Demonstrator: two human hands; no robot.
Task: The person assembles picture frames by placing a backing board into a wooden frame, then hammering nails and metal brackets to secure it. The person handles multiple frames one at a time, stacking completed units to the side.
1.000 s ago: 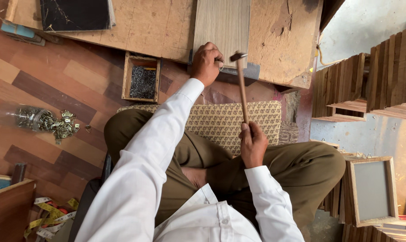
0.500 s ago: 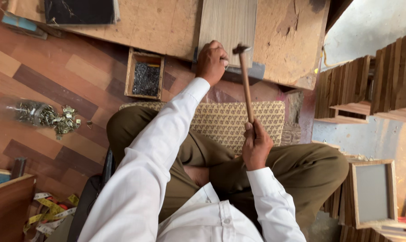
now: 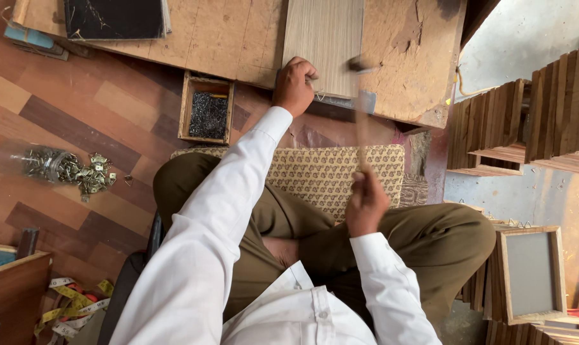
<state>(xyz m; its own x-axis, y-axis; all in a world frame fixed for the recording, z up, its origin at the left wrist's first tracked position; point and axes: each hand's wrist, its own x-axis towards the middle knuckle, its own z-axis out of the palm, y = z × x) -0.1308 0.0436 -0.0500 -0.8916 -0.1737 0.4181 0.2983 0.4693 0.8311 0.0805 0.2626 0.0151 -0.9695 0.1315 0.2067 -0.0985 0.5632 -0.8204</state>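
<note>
Hammer (image 3: 361, 115), blurred, gripped in right hand (image 3: 365, 203); left hand (image 3: 294, 86) pinches something small against striped panel (image 3: 324, 45).

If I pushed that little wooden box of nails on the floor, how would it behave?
The wooden box sits flat and low on the floor, so it would probably slide rather than tip. It looks filled with dark nails, so likely heavy for its size. With its top open, a sharp shove or tilt might spill them.

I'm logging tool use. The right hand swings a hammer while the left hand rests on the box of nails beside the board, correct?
Not quite. In the head view the left hand rests on the striped panel, not the nail box. The right hand does hold the hammer.
</note>
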